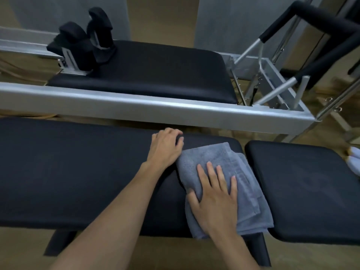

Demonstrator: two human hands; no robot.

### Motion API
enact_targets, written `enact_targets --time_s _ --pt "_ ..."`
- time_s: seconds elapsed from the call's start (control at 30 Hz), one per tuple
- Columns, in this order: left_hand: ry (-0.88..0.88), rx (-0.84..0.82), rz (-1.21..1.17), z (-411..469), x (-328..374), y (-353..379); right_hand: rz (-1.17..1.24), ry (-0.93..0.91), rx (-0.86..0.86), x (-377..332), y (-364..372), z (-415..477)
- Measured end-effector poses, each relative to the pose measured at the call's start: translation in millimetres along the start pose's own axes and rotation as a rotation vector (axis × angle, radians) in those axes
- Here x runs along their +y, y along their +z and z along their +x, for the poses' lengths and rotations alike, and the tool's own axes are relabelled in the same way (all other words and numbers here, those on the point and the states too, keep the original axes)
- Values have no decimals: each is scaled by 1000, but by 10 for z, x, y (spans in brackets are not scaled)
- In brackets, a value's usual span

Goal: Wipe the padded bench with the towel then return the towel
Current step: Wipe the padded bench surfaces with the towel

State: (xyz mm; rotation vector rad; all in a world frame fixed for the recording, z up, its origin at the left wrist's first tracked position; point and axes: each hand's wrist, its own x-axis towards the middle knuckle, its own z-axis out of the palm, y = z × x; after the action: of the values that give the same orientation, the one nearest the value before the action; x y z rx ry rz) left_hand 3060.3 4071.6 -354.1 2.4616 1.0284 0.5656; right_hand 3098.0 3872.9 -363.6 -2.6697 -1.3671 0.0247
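Note:
A long black padded bench (78, 172) runs across the lower half of the view. A folded grey-blue towel (243, 182) lies on the bench's right end, hanging a little over the near edge. My right hand (216, 197) lies flat on the towel, fingers spread and the thumb curled around the towel's left edge. My left hand (165, 148) rests on the bench top just left of the towel, near the far edge, fingers curled down and holding nothing.
A second black pad (307, 191) sits right of the bench across a narrow gap. Beyond stands a silver-framed exercise machine (155, 106) with a black carriage (155, 73), shoulder blocks (78, 47) and a padded footbar (321, 26). A pale object (354, 160) lies at the right edge.

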Motion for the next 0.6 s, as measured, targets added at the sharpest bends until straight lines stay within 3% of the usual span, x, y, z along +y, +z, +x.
enact_targets --time_s 0.2,0.43,0.6 --pt "-33 46 218 330 -633 -24 -29 -10 2 32 11 534" --pt "-23 86 308 330 -685 34 13 18 -30 193 63 1496" --pt "-42 118 420 269 -648 32 65 -7 -42 321 9 1288"
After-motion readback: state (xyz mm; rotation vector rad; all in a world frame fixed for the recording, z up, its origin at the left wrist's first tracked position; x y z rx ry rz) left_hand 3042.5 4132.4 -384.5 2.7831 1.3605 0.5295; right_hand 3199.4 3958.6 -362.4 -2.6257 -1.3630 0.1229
